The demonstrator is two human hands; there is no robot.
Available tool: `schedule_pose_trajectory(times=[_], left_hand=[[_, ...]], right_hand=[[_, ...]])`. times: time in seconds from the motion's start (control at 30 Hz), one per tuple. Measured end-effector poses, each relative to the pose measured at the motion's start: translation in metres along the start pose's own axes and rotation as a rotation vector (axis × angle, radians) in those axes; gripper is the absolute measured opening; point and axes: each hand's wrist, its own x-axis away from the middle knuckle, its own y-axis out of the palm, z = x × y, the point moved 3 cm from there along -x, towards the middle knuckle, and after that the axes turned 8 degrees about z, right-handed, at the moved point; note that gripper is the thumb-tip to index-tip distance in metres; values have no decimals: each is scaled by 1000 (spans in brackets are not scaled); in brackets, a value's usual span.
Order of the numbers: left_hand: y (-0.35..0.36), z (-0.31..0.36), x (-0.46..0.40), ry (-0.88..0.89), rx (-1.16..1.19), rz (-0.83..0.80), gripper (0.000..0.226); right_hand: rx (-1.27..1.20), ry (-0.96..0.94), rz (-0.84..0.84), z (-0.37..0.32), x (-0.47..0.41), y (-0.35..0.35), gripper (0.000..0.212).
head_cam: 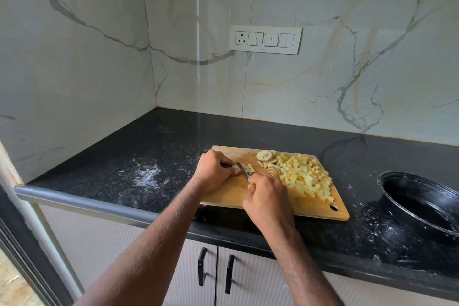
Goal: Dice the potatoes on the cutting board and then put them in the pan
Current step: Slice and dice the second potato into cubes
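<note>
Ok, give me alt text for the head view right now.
Right hand holds a knife over potato strips steadied by the left hand on a wooden cutting board. A pile of diced potato lies beside them; the black pan sits right.

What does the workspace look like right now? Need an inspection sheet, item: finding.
Surface: black speckled countertop, white powdery smears left of the board and near the pan.
Job's things: wooden cutting board holds a pile of diced potato, a few round slices at its far edge, and strips under the knife. Black pan on the right, no potato seen in it.
Clutter: nothing seen.
Hands: left hand holds the strips; right hand grips the knife.
Cables: nothing seen.
Surroundings: marble-look wall, switch panel, cabinet doors below.
</note>
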Motion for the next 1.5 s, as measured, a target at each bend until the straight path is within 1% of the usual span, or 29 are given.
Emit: schedule_pose_trajectory(times=[0.27, 0.5, 0.7, 0.83, 0.97, 1.13, 1.23, 1.37, 1.5], left_hand=[[0, 0, 0, -13, 0, -8, 22], [-2, 2, 3, 24, -4, -18, 20], [-4, 3, 6, 81, -12, -29, 16], [-3, 3, 6, 83, -9, -21, 16], [-3, 3, 6, 73, -8, -15, 16], [-1, 6, 6, 80, -41, 9, 9], [0, 6, 6, 82, -57, 16, 8], [-1, 3, 5, 76, -54, 19, 14], [-1, 3, 4, 55, -45, 39, 18]], right_hand=[[47, 18, -72, -8, -3, 0, 21], [90, -73, -125, -20, -6, 0, 28], [114, -147, -94, -24, -3, -2, 34], [108, -147, -39, -23, 2, -3, 31], [92, -135, -48, -22, 2, -5, 28], [92, -134, -52, -24, 5, -4, 21], [67, -97, -32, -18, 4, 1, 17], [-21, 18, 68, -9, 1, 3, 18], [-46, 45, 114, -7, -1, 2, 19]])
